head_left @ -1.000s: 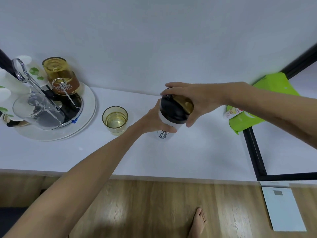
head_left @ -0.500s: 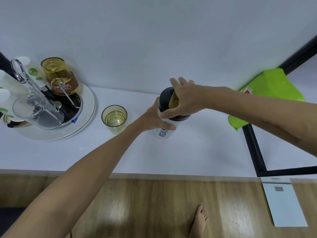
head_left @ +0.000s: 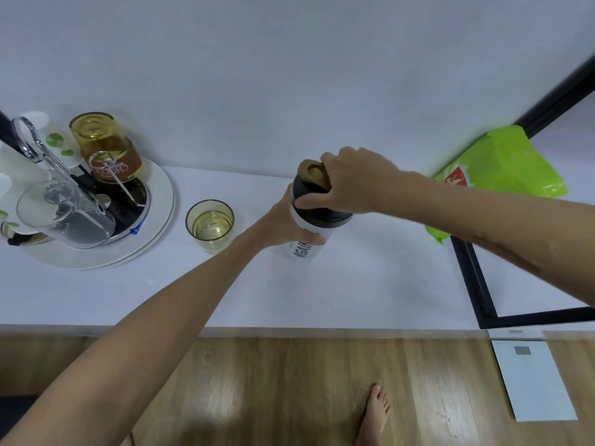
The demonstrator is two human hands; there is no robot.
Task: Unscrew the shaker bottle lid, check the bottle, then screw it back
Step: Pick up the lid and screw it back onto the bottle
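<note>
A white shaker bottle [head_left: 304, 249] with black lettering stands on the white counter [head_left: 354, 284] at the middle. Its black lid [head_left: 317, 212] with a gold flip cap [head_left: 314, 173] sits on top of it. My left hand [head_left: 283, 226] wraps around the bottle's body from the left. From the right, my right hand [head_left: 351, 181] grips the lid, thumb on its front rim and fingers over the top. The lid's right side is hidden under that hand.
A yellow-tinted glass [head_left: 210, 225] with liquid stands just left of the bottle. Further left, a round tray [head_left: 154, 226] carries upturned glasses on a metal rack. A green bag [head_left: 502, 169] leans at the right by a black frame [head_left: 473, 278]. My bare foot [head_left: 375, 413] rests on the wood floor below.
My right hand has turned around the lid, its fingers shifting from the front to the right and top, which uncovers the gold flip cap. The left hand keeps its hold on the bottle.
</note>
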